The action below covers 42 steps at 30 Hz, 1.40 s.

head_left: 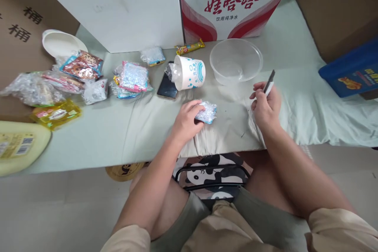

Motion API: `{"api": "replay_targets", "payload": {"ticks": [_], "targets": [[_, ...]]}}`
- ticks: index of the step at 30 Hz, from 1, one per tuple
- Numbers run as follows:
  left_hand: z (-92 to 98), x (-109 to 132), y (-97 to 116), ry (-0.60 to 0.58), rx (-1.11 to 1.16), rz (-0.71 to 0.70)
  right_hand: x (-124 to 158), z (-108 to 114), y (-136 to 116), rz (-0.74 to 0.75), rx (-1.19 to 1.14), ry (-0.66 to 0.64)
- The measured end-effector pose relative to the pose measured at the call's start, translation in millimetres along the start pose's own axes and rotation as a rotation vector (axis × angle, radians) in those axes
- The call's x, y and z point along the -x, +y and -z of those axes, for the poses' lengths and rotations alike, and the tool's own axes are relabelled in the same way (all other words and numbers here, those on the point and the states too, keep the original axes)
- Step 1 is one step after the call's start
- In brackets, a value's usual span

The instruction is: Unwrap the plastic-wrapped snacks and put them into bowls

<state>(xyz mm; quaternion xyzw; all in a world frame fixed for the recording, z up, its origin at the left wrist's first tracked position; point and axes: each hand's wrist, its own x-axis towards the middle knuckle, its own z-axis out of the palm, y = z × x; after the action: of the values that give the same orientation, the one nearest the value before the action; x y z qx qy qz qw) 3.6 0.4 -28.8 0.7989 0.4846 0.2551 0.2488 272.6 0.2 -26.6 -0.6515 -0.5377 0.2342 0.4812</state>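
My left hand (189,122) is closed around the left side of a small bubble-wrapped packet (207,112) on the cloth near the table's front edge. In my right hand (267,104), raised at the right, is a utility knife (269,82) with a white handle, its dark blade pointing up. A clear round plastic bowl (236,63) stands between the hands, farther back. Behind my left hand a white paper cup (193,73) with blue print lies on its side, with crumpled clear plastic at its mouth. It partly covers a dark phone (167,84).
Bubble-wrapped packets (134,76) and snack bags (82,65) spread leftward, near a white bowl (63,43). A yellow snack stick (190,47) lies before white cartons (227,8). A pale yellow bottle (23,145) occupies the left edge, a blue package (354,69) the right.
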Motion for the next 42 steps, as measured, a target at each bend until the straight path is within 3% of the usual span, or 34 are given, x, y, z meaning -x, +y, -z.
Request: {"api": "replay_targets", "payload": {"ticks": [3,6,9,13,15,18,19,20,22,25,31,35,42], "targets": [[-1.4,-0.2,-0.5,-0.008,-0.006,-0.003,11.0,-3.7,-0.1,-0.002,0.004,0.047],[-4.3,-1.7,0.9,-0.009,-0.005,0.007,18.4,-8.4,-5.3,0.044,0.056,-0.019],[-7.7,-2.6,4.6,-0.002,0.009,0.014,26.0,-15.9,-13.2,0.208,0.121,-0.203],[-4.4,1.9,7.1,-0.026,0.036,-0.129,35.8,-29.5,-19.8,0.328,0.28,-0.494],[2.8,7.2,2.3,0.137,-0.016,-0.125,37.4,-34.0,-20.6,0.293,0.356,-0.533],[15.1,14.2,-13.7,0.63,-0.122,0.061,35.6,-35.5,-21.1,0.263,0.376,-0.525],[17.7,15.0,-19.5,0.744,-0.135,0.135,34.7,-35.1,-21.3,0.259,0.373,-0.523],[18.8,14.8,-24.4,0.782,-0.127,0.2,34.0,-34.7,-21.6,0.257,0.37,-0.522],[15.7,11.8,-30.0,0.7,-0.046,0.26,33.5,-34.1,-22.2,0.247,0.368,-0.518],[2.4,3.1,-27.7,0.538,0.093,0.199,34.8,-34.7,-22.4,0.237,0.363,-0.521],[-11.2,-28.4,-19.1,0.583,0.172,0.043,36.3,-31.6,-18.1,0.234,0.322,-0.525],[2.7,-63.6,-16.7,0.63,0.095,0.024,34.7,-21.6,-13.7,0.215,0.272,-0.542],[35.9,-122.6,14.4,0.351,-0.274,-0.026,30.7,-6.7,-7.6,0.188,0.206,-0.582]]}}
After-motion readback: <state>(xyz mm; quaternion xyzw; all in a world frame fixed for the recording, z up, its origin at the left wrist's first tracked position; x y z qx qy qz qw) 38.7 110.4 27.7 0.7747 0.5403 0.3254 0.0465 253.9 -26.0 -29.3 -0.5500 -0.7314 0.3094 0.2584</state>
